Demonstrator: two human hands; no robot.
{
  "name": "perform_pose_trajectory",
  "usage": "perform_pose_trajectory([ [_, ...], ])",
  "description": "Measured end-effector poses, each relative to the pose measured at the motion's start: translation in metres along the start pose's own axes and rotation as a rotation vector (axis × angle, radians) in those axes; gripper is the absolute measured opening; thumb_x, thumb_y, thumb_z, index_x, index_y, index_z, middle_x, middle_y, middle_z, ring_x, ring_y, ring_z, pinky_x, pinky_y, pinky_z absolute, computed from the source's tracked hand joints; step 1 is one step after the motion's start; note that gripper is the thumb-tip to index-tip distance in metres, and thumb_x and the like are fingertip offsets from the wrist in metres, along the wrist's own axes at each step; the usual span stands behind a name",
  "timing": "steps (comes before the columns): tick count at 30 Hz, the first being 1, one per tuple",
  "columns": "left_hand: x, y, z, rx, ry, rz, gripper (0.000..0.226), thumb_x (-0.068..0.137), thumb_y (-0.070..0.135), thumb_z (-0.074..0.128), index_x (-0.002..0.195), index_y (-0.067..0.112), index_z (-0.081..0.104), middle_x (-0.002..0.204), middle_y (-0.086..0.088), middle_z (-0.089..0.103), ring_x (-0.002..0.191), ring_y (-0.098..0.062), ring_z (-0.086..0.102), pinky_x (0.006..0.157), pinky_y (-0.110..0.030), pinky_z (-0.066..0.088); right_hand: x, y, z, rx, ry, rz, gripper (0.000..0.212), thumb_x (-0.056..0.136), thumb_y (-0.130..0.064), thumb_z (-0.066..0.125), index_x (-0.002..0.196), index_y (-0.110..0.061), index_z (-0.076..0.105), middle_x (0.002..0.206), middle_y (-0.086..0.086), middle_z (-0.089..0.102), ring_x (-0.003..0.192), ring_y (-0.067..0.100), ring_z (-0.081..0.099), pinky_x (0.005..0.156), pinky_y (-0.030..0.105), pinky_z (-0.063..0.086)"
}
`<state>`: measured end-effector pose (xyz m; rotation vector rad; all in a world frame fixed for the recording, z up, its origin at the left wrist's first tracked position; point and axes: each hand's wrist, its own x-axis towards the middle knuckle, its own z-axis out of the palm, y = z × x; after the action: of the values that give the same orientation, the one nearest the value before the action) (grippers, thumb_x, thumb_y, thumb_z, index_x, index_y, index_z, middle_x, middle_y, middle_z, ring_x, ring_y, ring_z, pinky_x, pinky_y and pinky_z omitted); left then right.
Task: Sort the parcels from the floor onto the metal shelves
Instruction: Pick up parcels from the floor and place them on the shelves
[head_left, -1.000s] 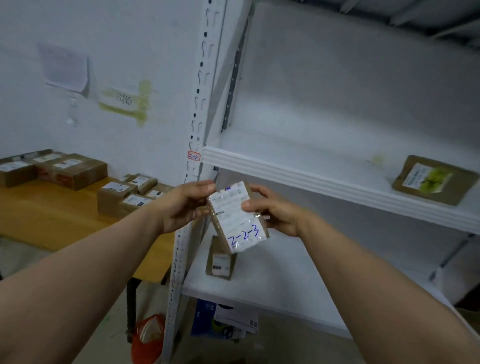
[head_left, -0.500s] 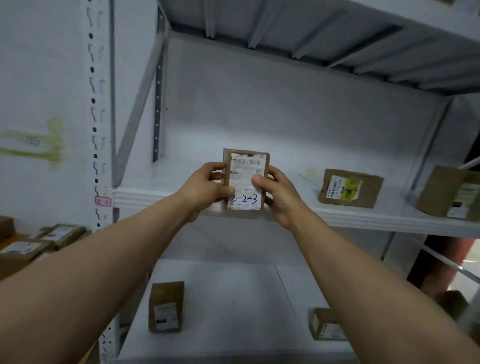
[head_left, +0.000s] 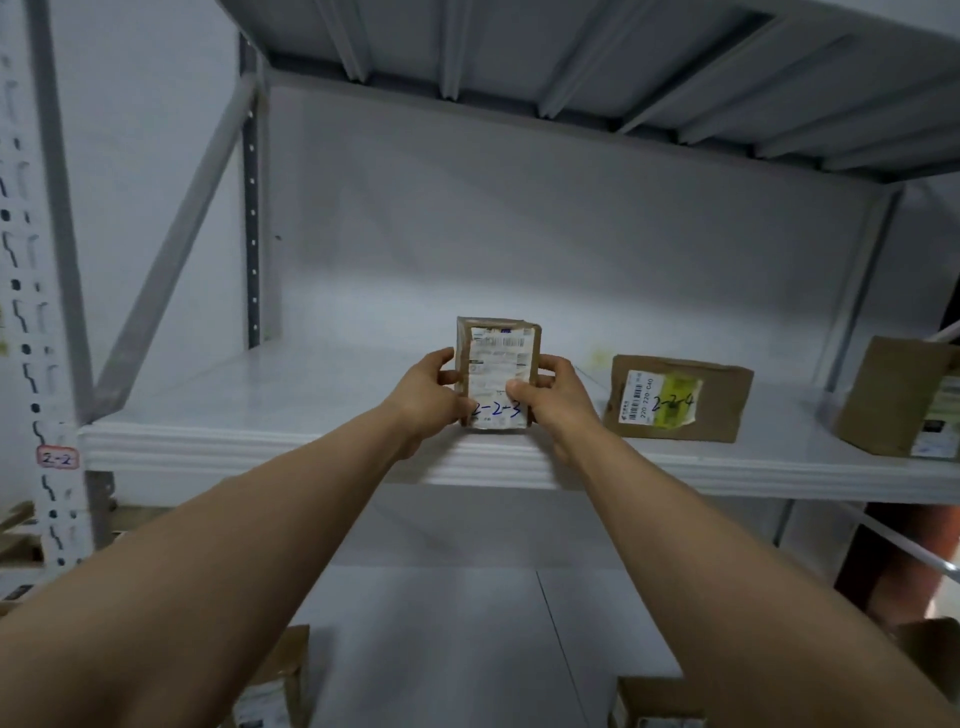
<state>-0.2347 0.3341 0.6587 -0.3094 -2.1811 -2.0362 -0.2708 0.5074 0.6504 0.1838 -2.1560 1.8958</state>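
At the metal shelf (head_left: 260, 451) edge, left grip (head_left: 428, 400) and right grip (head_left: 557, 402) clamp the upright parcel (head_left: 500, 358).

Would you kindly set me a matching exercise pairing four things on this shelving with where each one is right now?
Things:
1. parcel marked 2-2-3
2. parcel marked 2-2-4
3. red-edged tag 2-2
4. blurred brown box

Places:
A. on the lower shelf, bottom left
B. stuck on the left upright post
C. upright between the left hand and right hand
D. resting on the middle shelf, right of the hands

Pairs: 1-C, 2-D, 3-B, 4-A.
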Motion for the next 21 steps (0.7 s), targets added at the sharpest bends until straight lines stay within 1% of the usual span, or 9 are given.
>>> perform_pose_trajectory([
  [4, 0.020, -0.009, 0.021, 0.054, 0.027, -0.033, 0.065, 0.084, -0.015, 0.063, 0.141, 0.005, 0.040, 0.097, 0.006, 0.058, 0.082, -0.011, 0.064, 0.053, -0.020, 0.055, 0.018, 0.005, -0.012, -0.029, 0.033, -0.005, 0.038, 0.089, -0.002, 0.067, 0.115, -0.024, 0.050, 0.098, -0.002, 0.068, 0.079, 0.008, 0.070, 0.055, 0.021, 0.058],
  [6, 0.029, -0.009, 0.030, 0.083, 0.040, -0.053, 0.068, 0.082, -0.011, 0.068, 0.140, 0.007, 0.038, 0.094, 0.005, 0.055, 0.079, -0.011, 0.063, 0.053, -0.022, 0.055, 0.021, 0.003, -0.018, -0.065, 0.062, -0.023, 0.037, 0.086, -0.004, 0.064, 0.113, -0.025, 0.051, 0.091, -0.007, 0.067, 0.074, 0.006, 0.069, 0.049, 0.017, 0.053],
  [9, 0.040, -0.009, 0.042, 0.137, 0.032, -0.085, 0.088, 0.077, 0.002, 0.079, 0.146, 0.013, 0.024, 0.098, 0.003, 0.056, 0.087, -0.016, 0.064, 0.066, -0.032, 0.057, 0.021, -0.003, -0.031, -0.159, 0.146, -0.094, 0.024, 0.085, -0.026, 0.063, 0.108, -0.027, 0.056, 0.095, -0.008, 0.070, 0.076, 0.005, 0.069, 0.055, 0.022, 0.053],
  [11, 0.045, -0.009, 0.051, 0.162, 0.005, -0.104, 0.100, 0.075, 0.008, 0.082, 0.150, 0.013, 0.017, 0.115, -0.004, 0.061, 0.103, -0.024, 0.063, 0.070, -0.033, 0.053, 0.022, -0.008, -0.042, -0.210, 0.194, -0.168, 0.028, 0.087, -0.043, 0.060, 0.109, -0.026, 0.057, 0.101, -0.007, 0.068, 0.085, 0.008, 0.066, 0.064, 0.026, 0.048],
  [13, 0.049, -0.008, 0.061, 0.144, -0.032, -0.119, 0.100, 0.075, 0.006, 0.082, 0.151, 0.010, 0.017, 0.128, -0.010, 0.060, 0.109, -0.027, 0.062, 0.065, -0.027, 0.051, 0.024, -0.015, -0.052, -0.243, 0.212, -0.208, 0.039, 0.089, -0.052, 0.057, 0.118, -0.026, 0.054, 0.109, -0.005, 0.064, 0.097, 0.014, 0.063, 0.078, 0.031, 0.048],
  [15, 0.051, -0.007, 0.072, 0.092, -0.065, -0.120, 0.091, 0.078, -0.001, 0.078, 0.149, 0.008, 0.022, 0.126, -0.011, 0.062, 0.097, -0.023, 0.065, 0.049, -0.021, 0.050, 0.028, -0.024, -0.062, -0.271, 0.214, -0.236, 0.046, 0.091, -0.052, 0.056, 0.128, -0.026, 0.050, 0.121, -0.003, 0.061, 0.107, 0.017, 0.060, 0.091, 0.036, 0.048],
  [17, 0.055, -0.006, 0.082, 0.073, -0.096, -0.125, 0.086, 0.080, -0.005, 0.074, 0.148, 0.008, 0.024, 0.123, -0.011, 0.064, 0.093, -0.022, 0.066, 0.047, -0.020, 0.050, 0.031, -0.032, -0.072, -0.290, 0.238, -0.262, 0.048, 0.093, -0.051, 0.056, 0.132, -0.025, 0.050, 0.126, -0.004, 0.059, 0.111, 0.016, 0.057, 0.091, 0.033, 0.045],
  [20, 0.063, -0.011, 0.092, 0.021, -0.120, -0.143, 0.084, 0.081, -0.008, 0.071, 0.148, 0.008, 0.024, 0.122, -0.012, 0.065, 0.102, -0.028, 0.067, 0.064, -0.031, 0.056, 0.037, -0.039, -0.086, -0.304, 0.278, -0.265, 0.043, 0.093, -0.050, 0.057, 0.126, -0.022, 0.058, 0.115, -0.009, 0.059, 0.104, 0.012, 0.055, 0.078, 0.025, 0.038],
  [21, 0.065, -0.013, 0.094, 0.008, -0.118, -0.148, 0.084, 0.081, -0.007, 0.072, 0.148, 0.009, 0.024, 0.122, -0.012, 0.065, 0.102, -0.028, 0.067, 0.063, -0.031, 0.056, 0.038, -0.039, -0.089, -0.309, 0.285, -0.264, 0.040, 0.093, -0.049, 0.058, 0.122, -0.021, 0.059, 0.111, -0.010, 0.060, 0.100, 0.011, 0.056, 0.074, 0.023, 0.037],
])
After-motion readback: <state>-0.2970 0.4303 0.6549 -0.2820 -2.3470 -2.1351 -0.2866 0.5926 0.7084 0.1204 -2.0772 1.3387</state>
